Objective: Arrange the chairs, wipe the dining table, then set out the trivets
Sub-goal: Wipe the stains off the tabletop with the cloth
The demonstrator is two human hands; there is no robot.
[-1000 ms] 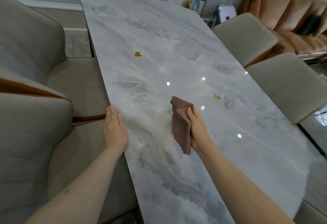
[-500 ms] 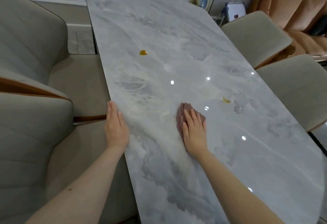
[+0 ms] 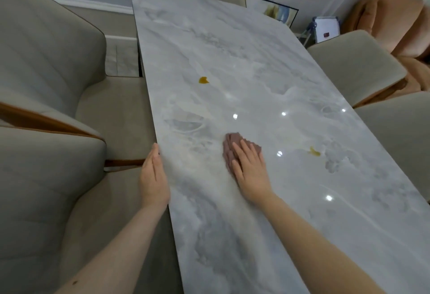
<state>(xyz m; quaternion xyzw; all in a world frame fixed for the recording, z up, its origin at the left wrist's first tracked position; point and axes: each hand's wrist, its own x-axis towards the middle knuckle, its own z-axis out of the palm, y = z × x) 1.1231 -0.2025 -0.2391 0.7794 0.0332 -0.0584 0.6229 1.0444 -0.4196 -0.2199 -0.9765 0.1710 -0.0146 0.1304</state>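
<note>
Unfolded since earlier, right hand [image 3: 250, 170] presses flat on cloth [image 3: 230, 148]; left hand [image 3: 153, 177] flat at table [image 3: 232, 49] edge.

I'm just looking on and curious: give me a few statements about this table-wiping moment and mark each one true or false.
1. The right hand lies flat on a brown cloth on the marble table. True.
2. The left hand holds a spray bottle. False: it holds nothing and rests with straight fingers at the table's left edge.
3. Two yellow stains are on the tabletop, one far and one to the right of the cloth. True.
4. Trivets already sit on the table. False: none are in view.
5. The cloth covers the far yellow stain. False: that stain lies well beyond the cloth, uncovered.
</note>
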